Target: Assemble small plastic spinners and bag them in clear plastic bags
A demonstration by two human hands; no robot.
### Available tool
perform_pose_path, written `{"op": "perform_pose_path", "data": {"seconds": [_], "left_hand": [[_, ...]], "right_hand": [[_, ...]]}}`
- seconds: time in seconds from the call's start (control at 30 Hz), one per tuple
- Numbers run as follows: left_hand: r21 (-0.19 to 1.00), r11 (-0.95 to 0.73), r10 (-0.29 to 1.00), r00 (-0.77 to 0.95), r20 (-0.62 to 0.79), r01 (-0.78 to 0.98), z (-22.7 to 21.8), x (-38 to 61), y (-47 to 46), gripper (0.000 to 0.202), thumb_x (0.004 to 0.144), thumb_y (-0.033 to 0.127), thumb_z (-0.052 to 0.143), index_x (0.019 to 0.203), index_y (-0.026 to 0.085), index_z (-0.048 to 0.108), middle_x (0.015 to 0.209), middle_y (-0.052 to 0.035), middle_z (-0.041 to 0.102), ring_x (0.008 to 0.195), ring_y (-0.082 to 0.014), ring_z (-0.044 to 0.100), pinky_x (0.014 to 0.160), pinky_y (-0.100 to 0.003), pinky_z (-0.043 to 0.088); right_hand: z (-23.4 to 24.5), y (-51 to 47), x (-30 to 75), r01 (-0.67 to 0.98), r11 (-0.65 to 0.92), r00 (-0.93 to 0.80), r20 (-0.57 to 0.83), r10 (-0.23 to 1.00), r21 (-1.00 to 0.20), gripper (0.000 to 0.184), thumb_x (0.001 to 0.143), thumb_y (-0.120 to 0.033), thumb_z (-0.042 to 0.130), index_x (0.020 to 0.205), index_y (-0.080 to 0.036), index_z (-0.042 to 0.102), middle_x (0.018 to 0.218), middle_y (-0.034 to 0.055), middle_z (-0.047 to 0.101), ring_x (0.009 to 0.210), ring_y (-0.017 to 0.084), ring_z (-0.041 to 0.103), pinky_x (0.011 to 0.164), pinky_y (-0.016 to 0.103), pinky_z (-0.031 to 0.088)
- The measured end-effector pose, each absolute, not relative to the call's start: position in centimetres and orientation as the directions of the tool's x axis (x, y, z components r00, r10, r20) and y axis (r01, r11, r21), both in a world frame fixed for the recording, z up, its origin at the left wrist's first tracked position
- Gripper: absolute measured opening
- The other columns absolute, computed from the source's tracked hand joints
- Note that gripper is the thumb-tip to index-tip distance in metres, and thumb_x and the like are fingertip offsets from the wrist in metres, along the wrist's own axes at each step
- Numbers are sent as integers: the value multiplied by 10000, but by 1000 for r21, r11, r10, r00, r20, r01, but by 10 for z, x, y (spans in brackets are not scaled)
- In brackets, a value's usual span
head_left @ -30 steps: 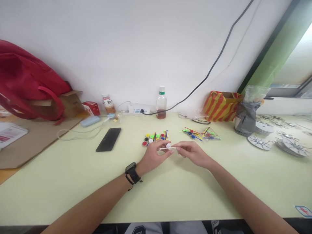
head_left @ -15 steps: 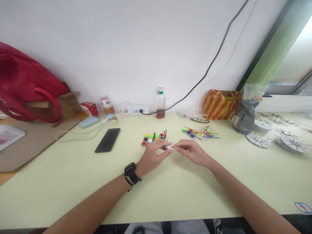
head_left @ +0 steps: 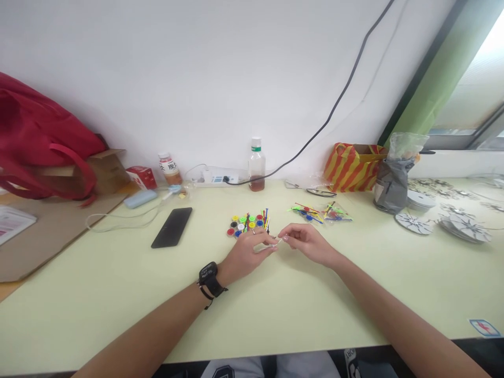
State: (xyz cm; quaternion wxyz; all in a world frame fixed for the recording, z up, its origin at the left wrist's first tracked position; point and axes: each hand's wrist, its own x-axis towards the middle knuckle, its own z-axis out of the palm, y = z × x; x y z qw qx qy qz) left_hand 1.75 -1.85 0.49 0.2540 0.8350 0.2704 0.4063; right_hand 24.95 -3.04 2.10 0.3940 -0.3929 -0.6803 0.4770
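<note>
Both my hands meet over the pale green table [head_left: 118, 299], just in front of a small pile of coloured discs and sticks [head_left: 249, 222]. My left hand [head_left: 247, 254], with a black watch on its wrist, pinches a small white disc on a thin white stick [head_left: 272, 245]. My right hand [head_left: 305, 243] pinches the other end of that white stick with its fingertips. The white piece is mostly hidden between the fingers.
A black phone [head_left: 172, 227] lies to the left, a clear bag of coloured pieces [head_left: 323, 213] to the right. A bottle [head_left: 256, 166], power strip [head_left: 214, 179] and striped bag [head_left: 352, 167] stand along the wall. A red bag [head_left: 43, 142] is far left, white paper discs [head_left: 449, 223] far right.
My hands have drawn slightly closer together around the white piece, and the disc is more covered by my fingers. The view has shifted a little.
</note>
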Motion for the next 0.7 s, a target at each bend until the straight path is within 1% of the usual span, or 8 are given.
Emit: {"op": "perform_pose_path", "data": {"seconds": [0.17,0.3,0.37,0.47,0.53,0.63,0.67,0.7], "left_hand": [[686,-678,705,499,505,263,8,18,-18,77,939,275,717,917,201,725,876,-38,729,816,-178,675,792,-312,530],[716,-653,729,462,505,248,8,20,-19,119,936,315,722,931,195,722,830,-34,700,771,-168,651,757,-306,548],[758,-624,739,458,494,190,9,22,-22,157,917,332,743,979,189,724,897,-49,706,780,-163,659,763,-308,573],[848,-524,755,501,422,75,10,25,-27,212,937,356,718,1054,180,729,1088,-100,719,882,-179,700,818,-320,609],[892,-450,773,518,366,41,10,26,-28,220,954,362,700,1071,180,738,1124,-111,723,934,-191,715,861,-331,614],[929,-369,818,482,314,20,8,26,-25,273,917,351,756,1134,188,727,1055,-90,743,935,-189,725,906,-342,611],[936,-353,830,463,310,7,6,26,-23,292,901,347,777,1138,187,722,1036,-84,748,936,-187,727,921,-346,609],[941,-339,840,447,307,-8,4,25,-21,299,887,345,793,1127,182,721,1021,-81,754,939,-187,729,932,-351,607]], "right_hand": [[19,-30,249,148,245,-374,175,911,-958,354,926,-523,695,953,-172,729,750,16,618,637,134,493,612,288,424],[22,-30,249,152,249,-352,183,918,-957,369,915,-553,694,953,-187,726,781,30,639,647,143,513,611,291,444],[23,-30,250,152,249,-332,188,924,-957,365,912,-552,695,958,-191,725,792,32,640,646,141,508,606,288,445],[22,-29,252,142,250,-313,196,929,-958,335,920,-523,690,995,-199,728,797,25,623,648,139,510,612,287,450],[20,-29,253,139,262,-303,211,929,-955,340,933,-506,676,1102,-215,720,829,21,615,657,142,530,625,293,467],[16,-28,255,200,349,-239,299,924,-916,466,964,-489,631,1367,-255,617,905,27,616,665,149,547,628,304,487],[15,-29,256,256,400,-218,350,911,-880,474,977,-479,613,1396,-258,605,895,29,615,667,155,543,626,307,484],[13,-29,256,323,454,-213,404,890,-830,445,991,-467,593,1380,-254,629,868,32,613,671,162,536,629,312,480]]}}
